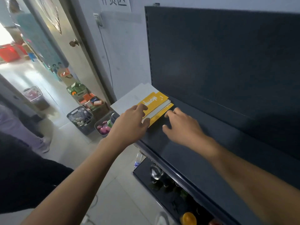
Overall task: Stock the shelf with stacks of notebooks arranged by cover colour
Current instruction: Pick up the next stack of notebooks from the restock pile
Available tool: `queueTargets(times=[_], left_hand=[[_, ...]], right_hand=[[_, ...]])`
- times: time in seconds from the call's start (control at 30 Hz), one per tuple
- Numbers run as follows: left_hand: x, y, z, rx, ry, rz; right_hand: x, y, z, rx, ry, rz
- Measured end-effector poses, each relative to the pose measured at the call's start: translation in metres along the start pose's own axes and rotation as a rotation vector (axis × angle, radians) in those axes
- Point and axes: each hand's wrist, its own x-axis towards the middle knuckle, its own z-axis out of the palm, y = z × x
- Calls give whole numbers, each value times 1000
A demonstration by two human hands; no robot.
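A: Which step is this?

B: Squaring up the first pile, I'd say. A small stack of yellow notebooks [155, 108] lies on the dark shelf [203, 143] at its left end, middle of the frame. The left hand [131, 122] rests on the stack's near corner, fingers on the cover and thumb against the edge: pressing, not closed around it. The right hand [181, 124] hovers just beside the stack's right side, fingers spread, holding nothing.

A: What's next?

B: Probably nudging the edges flush, since the covers sit slightly fanned. Then another colour beside it; the rest of the shelf is bare.

A: Any writing?

B: White lettering on the top cover, too angled to read. A paper sign [113, 2] on the wall, top centre, carries Chinese characters, cut off.
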Motion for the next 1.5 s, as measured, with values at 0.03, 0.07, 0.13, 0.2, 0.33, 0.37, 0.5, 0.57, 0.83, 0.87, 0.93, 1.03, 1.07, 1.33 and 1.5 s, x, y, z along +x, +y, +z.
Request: queueTargets(times=[0.03,0.07,0.13,0.2,0.33,0.37,0.5,0.57,0.83,0.87,0.93,1.03,1.07,1.33,1.5], left_hand=[[13,-4,0,4,-3,20],[25,-8,0,6,-1,39],[45,-17,2,0,-7,67],[60,-25,4,0,-32,85],[89,-45,7,6,-43,135],[95,-51,7,5,-45,151],[121,-81,7,-13,-9,185],[134,-98,9,-11,0,187],[197,-158,11,27,-112,266],[200,-163,12,23,-112,291],[207,-171,16,21,-122,335],[214,-179,19,40,-199,337],[216,-180,20,47,-228,336],[217,-177,33,17,-351,344],[218,-176,34,-58,-386,309]], right_hand=[[9,1,1,-3,9,19],[18,2,2,-4,19,38],[29,2,3,4,18,79],[37,4,7,9,8,110],[59,4,10,-5,18,179],[65,3,11,9,30,204],[85,-8,21,85,79,261],[96,-17,29,87,42,298],[138,-56,49,8,65,617],[139,-61,52,5,78,659],[141,-69,56,25,109,753],[141,-83,62,119,112,875],[140,-86,64,138,114,898],[138,-115,83,30,107,916],[142,-126,89,4,112,896]])
